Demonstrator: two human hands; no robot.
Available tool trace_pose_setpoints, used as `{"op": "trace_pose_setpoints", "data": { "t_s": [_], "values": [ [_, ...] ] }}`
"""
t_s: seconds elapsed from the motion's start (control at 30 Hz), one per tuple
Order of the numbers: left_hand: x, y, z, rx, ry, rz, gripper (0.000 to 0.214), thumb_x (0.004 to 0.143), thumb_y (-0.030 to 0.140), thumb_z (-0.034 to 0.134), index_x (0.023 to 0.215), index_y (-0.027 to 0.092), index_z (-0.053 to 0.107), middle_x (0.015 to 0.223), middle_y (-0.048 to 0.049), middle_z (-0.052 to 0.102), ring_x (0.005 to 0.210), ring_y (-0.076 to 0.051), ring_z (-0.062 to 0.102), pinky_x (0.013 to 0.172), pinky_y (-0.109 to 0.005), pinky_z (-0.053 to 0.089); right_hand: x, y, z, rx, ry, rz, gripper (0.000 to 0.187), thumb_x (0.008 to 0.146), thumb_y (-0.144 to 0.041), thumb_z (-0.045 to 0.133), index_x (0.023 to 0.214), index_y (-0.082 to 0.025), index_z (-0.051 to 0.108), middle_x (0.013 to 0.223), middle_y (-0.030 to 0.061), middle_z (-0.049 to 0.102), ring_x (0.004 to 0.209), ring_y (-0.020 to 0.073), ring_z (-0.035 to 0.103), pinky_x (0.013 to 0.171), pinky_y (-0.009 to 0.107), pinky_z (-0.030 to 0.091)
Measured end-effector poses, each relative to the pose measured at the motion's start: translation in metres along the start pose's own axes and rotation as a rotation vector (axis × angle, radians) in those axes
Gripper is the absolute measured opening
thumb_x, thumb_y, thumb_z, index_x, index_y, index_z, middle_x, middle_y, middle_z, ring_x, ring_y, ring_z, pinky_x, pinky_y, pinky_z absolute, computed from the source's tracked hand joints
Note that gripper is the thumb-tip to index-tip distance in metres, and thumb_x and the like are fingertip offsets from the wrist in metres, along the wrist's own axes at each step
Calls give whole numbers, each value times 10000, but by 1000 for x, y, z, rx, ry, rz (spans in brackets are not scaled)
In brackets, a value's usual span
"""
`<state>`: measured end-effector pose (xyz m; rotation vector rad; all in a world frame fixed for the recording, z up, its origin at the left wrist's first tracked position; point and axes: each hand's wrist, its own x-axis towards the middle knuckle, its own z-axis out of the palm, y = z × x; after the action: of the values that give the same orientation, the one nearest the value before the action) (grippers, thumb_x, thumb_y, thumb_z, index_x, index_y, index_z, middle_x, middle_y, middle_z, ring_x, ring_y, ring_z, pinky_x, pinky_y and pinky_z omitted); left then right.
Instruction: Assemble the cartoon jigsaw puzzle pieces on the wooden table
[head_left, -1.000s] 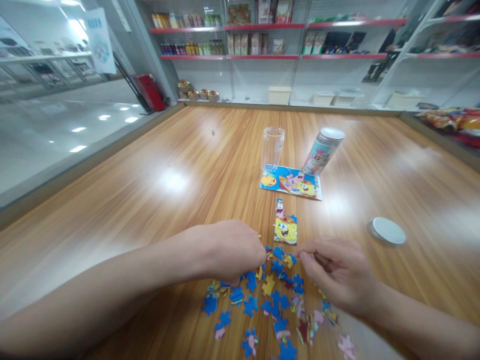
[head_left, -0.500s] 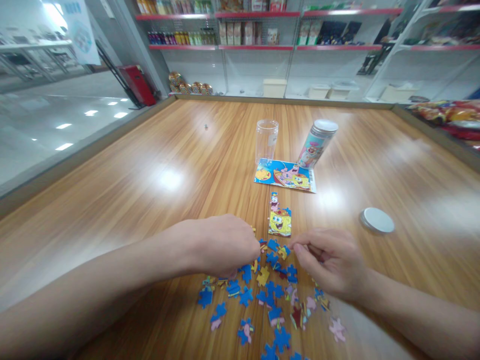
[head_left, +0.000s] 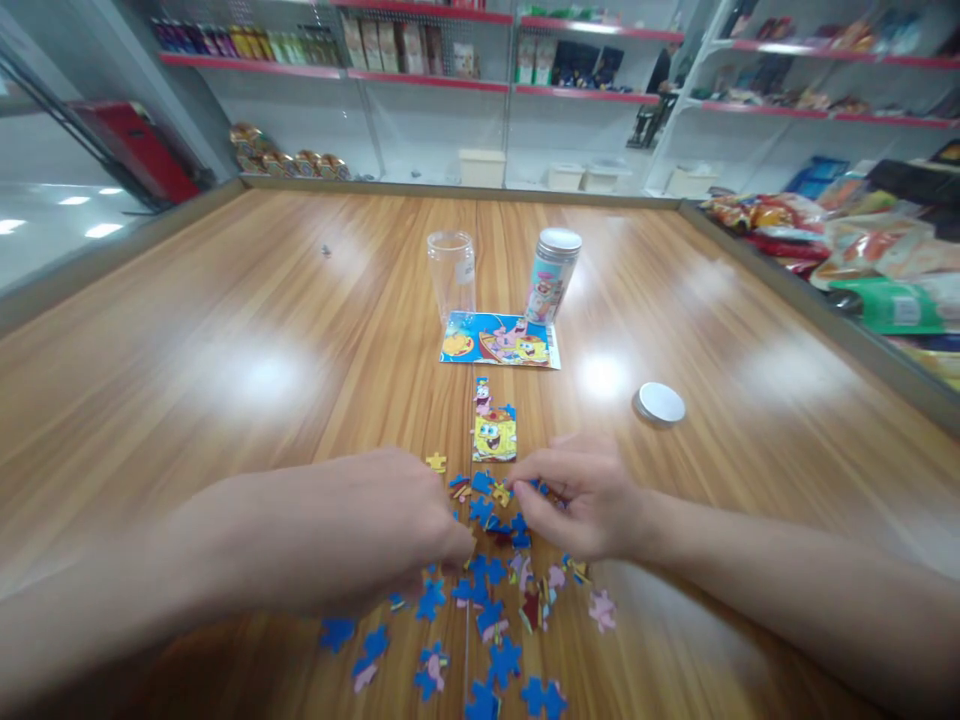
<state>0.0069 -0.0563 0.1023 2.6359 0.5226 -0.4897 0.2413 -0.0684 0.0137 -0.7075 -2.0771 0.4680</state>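
Over the left side of a loose pile of jigsaw pieces [head_left: 504, 660], my left hand [head_left: 382, 530] is curled palm down. Its fingertips are hidden and smeared by motion. My right hand [head_left: 577, 495] is closed in a pinch at the pile's upper right, its fingertips at the edge of a yellow and blue puzzle piece [head_left: 500, 493]. Just beyond the pile lies a small joined puzzle section [head_left: 495, 436] with a yellow cartoon face. A picture card [head_left: 499, 342] rests flat behind it.
Behind the card stand a clear plastic jar [head_left: 451, 275] and a printed canister [head_left: 553, 277] with a silver lid. A loose round lid [head_left: 661, 403] lies to the right. Snack bags [head_left: 870, 240] are piled beyond the table's right edge; shelves [head_left: 427, 80] stand at the back.
The view has turned to the right. My left hand has moved nearer to me over the pile, uncovering a yellow piece. My right hand keeps its pinch at the same spot.
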Motion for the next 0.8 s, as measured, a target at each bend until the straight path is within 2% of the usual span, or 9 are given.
{"op": "trace_pose_setpoints", "data": {
  "t_s": [0.17, 0.23, 0.33, 0.47, 0.57, 0.67, 0.8],
  "values": [
    [18, 6, 21, 44, 120, 81, 117, 838, 137, 769, 792, 185, 672, 732, -3, 723, 606, -157, 666, 505, -263, 375, 1, 0, 0, 4, -7, -26, 123, 804, -144, 592, 747, -145, 701, 487, -64, 467, 419, 74, 410, 434, 237, 306],
    [22, 7, 33, 81, 188, 90, 111, 859, 111, 723, 800, 179, 658, 727, -11, 716, 583, -160, 649, 517, -270, 394, 0, 1, 0, 1, -8, -23, 130, 819, -158, 585, 757, -153, 700, 489, -64, 478, 418, 76, 413, 436, 239, 306],
    [24, 6, 44, 108, 217, 91, 123, 862, 92, 693, 796, 183, 643, 708, -10, 706, 562, -167, 633, 512, -282, 390, -2, 1, 0, -7, -17, -13, 142, 837, -176, 575, 769, -164, 699, 495, -59, 490, 422, 82, 420, 443, 246, 307],
    [24, 6, 40, 116, 186, 105, 126, 852, 92, 693, 773, 179, 646, 666, -9, 696, 532, -170, 628, 478, -287, 356, -2, 1, 0, -23, -24, -8, 147, 842, -182, 563, 773, -178, 693, 500, -56, 499, 430, 88, 432, 443, 246, 307],
    [25, 8, 33, 117, 138, 105, 66, 839, 160, 736, 807, 166, 679, 704, -37, 722, 566, -186, 652, 478, -283, 374, -2, 1, 0, -36, -24, -24, 147, 834, -174, 556, 767, -177, 686, 500, -53, 514, 425, 86, 427, 439, 242, 310],
    [26, 9, 33, 143, 126, 118, 96, 818, 215, 773, 824, 156, 697, 736, -60, 738, 574, -193, 656, 476, -285, 393, -2, 0, 0, -38, -37, -45, 145, 831, -169, 554, 755, -172, 678, 500, -52, 518, 419, 84, 419, 441, 244, 319],
    [27, 10, 35, 184, 122, 134, 157, 820, 260, 787, 763, 154, 686, 682, -57, 723, 517, -186, 631, 441, -301, 350, -2, -1, 0, -39, -41, -57, 144, 834, -159, 550, 762, -167, 674, 502, -55, 512, 418, 82, 416, 439, 243, 319]
  ]
}}
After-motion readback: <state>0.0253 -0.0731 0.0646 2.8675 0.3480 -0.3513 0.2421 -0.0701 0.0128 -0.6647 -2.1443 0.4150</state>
